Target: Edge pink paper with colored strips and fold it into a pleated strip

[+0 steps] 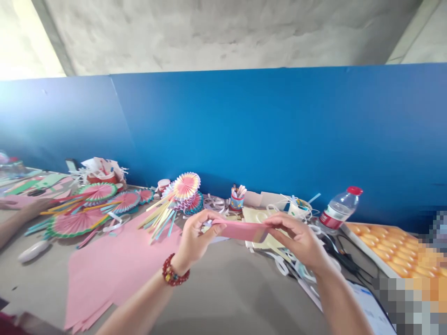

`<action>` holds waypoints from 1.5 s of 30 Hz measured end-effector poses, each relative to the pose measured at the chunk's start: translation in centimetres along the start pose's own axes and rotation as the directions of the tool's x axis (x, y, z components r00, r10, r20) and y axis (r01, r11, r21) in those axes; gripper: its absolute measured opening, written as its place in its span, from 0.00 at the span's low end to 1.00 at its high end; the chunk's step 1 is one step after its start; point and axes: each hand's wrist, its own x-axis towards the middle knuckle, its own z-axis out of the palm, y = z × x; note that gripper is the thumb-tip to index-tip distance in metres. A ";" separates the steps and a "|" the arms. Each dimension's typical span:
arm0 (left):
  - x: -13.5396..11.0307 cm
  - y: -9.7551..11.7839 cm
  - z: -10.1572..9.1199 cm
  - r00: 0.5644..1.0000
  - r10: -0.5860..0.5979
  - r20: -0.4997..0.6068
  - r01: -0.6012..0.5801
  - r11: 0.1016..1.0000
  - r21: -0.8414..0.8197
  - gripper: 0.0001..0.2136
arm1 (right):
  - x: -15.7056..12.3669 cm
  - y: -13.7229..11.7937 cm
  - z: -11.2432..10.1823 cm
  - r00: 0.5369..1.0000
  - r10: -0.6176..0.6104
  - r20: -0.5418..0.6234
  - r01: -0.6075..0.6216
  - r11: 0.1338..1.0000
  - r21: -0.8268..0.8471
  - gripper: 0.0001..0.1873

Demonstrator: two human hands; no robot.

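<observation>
The pink strip was over the table, its long axis running sideways. The left hand pinched its left end, the right hand its right end; neither was nearer.

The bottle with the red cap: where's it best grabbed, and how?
The bottle is probably best gripped around its upper body, by the right hand, from the front and slightly above. It narrows toward its red cap, rising above the orange-patterned panel beside it; the blue partition stands behind.
</observation>
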 end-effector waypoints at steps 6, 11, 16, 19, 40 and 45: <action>0.2 -0.5 -0.5 0.999 -0.035 0.016 0.036 0.999 -0.022 0.08 | 0.1 -0.3 -0.1 0.998 -0.061 -0.013 0.060 0.997 -0.048 0.08; 0.7 -1.1 -1.1 0.995 -0.069 0.069 0.075 0.994 -0.078 0.07 | -0.1 -0.4 0.0 0.999 -0.045 -0.022 0.043 0.996 -0.072 0.07; 1.2 -1.3 -1.8 0.994 0.042 0.100 -0.040 0.999 -0.022 0.06 | -0.1 -0.4 0.2 1.000 -0.015 0.012 0.016 0.996 -0.089 0.08; 1.6 -1.6 -2.2 0.984 0.093 0.149 -0.094 0.996 0.004 0.06 | 0.0 -0.4 0.4 0.997 -0.075 -0.028 0.071 0.990 -0.124 0.06; -0.2 -1.1 2.6 0.935 -0.300 0.188 0.331 0.551 -0.766 0.17 | -0.2 -1.3 5.2 0.744 -0.667 -0.040 0.441 0.535 -0.721 0.12; -0.6 -1.3 2.7 0.927 -0.374 0.020 0.290 0.683 -0.670 0.13 | -0.5 -1.1 6.7 0.716 -0.698 -0.019 0.463 0.495 -0.735 0.13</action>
